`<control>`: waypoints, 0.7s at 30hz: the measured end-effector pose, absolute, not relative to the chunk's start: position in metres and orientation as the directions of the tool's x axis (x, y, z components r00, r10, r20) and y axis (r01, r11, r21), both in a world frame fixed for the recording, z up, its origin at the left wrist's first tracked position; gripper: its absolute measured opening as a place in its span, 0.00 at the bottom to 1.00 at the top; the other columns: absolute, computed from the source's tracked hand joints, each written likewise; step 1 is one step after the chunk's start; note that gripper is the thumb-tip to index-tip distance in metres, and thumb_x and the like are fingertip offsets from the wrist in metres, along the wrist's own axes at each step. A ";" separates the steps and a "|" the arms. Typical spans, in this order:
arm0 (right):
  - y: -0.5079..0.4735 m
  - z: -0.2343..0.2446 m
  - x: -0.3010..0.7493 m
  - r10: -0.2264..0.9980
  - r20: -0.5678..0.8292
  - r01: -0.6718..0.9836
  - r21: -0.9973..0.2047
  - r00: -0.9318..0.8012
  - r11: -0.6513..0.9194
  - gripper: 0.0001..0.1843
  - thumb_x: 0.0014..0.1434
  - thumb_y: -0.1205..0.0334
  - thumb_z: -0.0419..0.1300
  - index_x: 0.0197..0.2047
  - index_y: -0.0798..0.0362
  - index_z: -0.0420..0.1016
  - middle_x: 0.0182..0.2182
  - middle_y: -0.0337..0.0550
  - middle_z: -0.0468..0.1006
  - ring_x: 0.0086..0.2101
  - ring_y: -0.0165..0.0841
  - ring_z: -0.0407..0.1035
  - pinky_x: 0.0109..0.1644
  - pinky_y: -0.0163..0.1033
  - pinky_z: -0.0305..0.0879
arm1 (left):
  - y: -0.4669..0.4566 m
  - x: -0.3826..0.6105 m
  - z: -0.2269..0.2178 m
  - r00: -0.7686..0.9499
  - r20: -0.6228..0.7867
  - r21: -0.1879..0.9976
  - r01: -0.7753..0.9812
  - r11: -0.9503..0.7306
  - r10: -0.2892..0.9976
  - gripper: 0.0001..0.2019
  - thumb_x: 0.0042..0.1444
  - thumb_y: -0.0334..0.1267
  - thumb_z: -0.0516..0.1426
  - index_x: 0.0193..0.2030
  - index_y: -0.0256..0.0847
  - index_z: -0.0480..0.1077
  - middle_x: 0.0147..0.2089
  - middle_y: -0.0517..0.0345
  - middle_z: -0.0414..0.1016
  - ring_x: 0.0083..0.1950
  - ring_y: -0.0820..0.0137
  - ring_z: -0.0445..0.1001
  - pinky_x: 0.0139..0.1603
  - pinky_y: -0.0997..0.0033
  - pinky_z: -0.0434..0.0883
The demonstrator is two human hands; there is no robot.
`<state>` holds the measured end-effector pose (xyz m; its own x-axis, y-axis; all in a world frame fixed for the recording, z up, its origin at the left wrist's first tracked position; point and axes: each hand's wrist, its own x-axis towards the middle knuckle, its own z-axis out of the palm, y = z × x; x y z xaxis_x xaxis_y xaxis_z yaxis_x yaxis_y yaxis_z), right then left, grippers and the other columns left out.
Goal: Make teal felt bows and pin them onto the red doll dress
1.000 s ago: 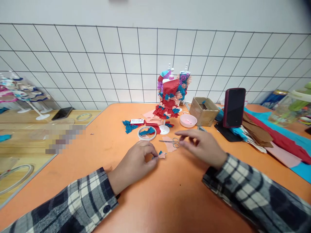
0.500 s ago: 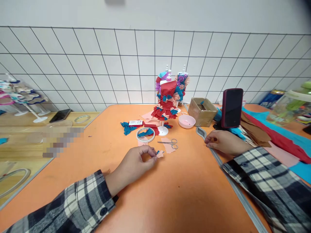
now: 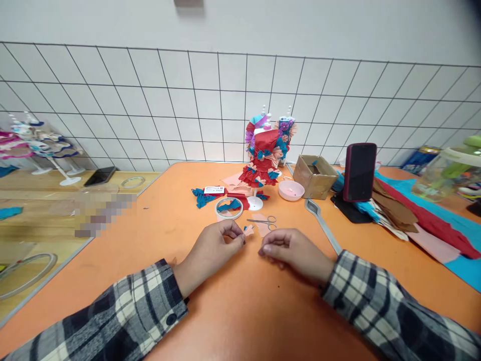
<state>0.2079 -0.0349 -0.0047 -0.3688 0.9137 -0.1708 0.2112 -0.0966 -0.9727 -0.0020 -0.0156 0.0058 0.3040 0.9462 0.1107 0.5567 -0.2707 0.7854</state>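
Note:
My left hand (image 3: 220,245) is closed, its thumb and fingertips pinching a small pink-and-blue crepe-paper bow (image 3: 248,230) just above the table. A short gap to the right, my right hand (image 3: 296,253) has its thumb and fingers pressed together; anything between them is too small to make out. Just beyond the hands lie small scissors (image 3: 259,221) on a scrap of pink paper. A roll of tape (image 3: 217,207) rests to their left over blue paper. Behind it a small dress form wears a red paper dress (image 3: 265,145) trimmed with blue and pink bows.
A pink bowl (image 3: 291,191) and an open cardboard box (image 3: 315,181) stand right of the dress form. Farther right are an upright phone (image 3: 359,173) and layered coloured paper (image 3: 428,210). A grey strip (image 3: 325,228) runs along the orange table (image 3: 240,321). Dress stands (image 3: 56,150) occupy the left.
My right hand has left the grey strip near the box and come leftward, close to my left hand. The left hand keeps its pinch on the bow. The view has shifted slightly.

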 end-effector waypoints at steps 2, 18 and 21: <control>-0.040 -0.007 0.189 0.911 -0.172 0.110 -0.984 -0.374 -0.141 0.15 0.51 0.50 0.62 0.32 0.55 0.73 0.31 0.42 0.75 0.24 0.25 0.63 0.20 0.28 0.58 | -0.016 -0.001 0.004 0.309 0.124 0.791 0.544 -0.282 0.943 0.05 0.50 0.34 0.54 0.30 0.39 0.71 0.30 0.58 0.77 0.33 0.68 0.75 0.36 0.70 0.71; -0.033 0.000 0.178 0.925 -0.224 0.155 -0.971 -0.308 -0.184 0.11 0.50 0.56 0.63 0.28 0.55 0.72 0.20 0.33 0.67 0.18 0.21 0.57 0.18 0.28 0.49 | -0.016 -0.004 0.000 0.405 0.169 0.712 0.580 -0.396 0.899 0.05 0.54 0.35 0.54 0.33 0.40 0.72 0.31 0.60 0.78 0.33 0.71 0.75 0.33 0.74 0.69; -0.033 0.000 0.178 0.930 -0.216 0.155 -0.972 -0.298 -0.176 0.11 0.50 0.56 0.63 0.27 0.55 0.72 0.20 0.33 0.67 0.18 0.21 0.56 0.18 0.28 0.49 | -0.020 -0.004 0.004 0.431 0.201 0.664 0.600 -0.446 0.880 0.05 0.54 0.34 0.55 0.33 0.41 0.72 0.31 0.61 0.78 0.33 0.71 0.75 0.34 0.74 0.68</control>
<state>0.1776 -0.0331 -0.0004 -0.2976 0.9299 -0.2161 0.1555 -0.1762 -0.9720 -0.0035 -0.0202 0.0043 0.4307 0.8797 0.2014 0.6004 -0.4459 0.6639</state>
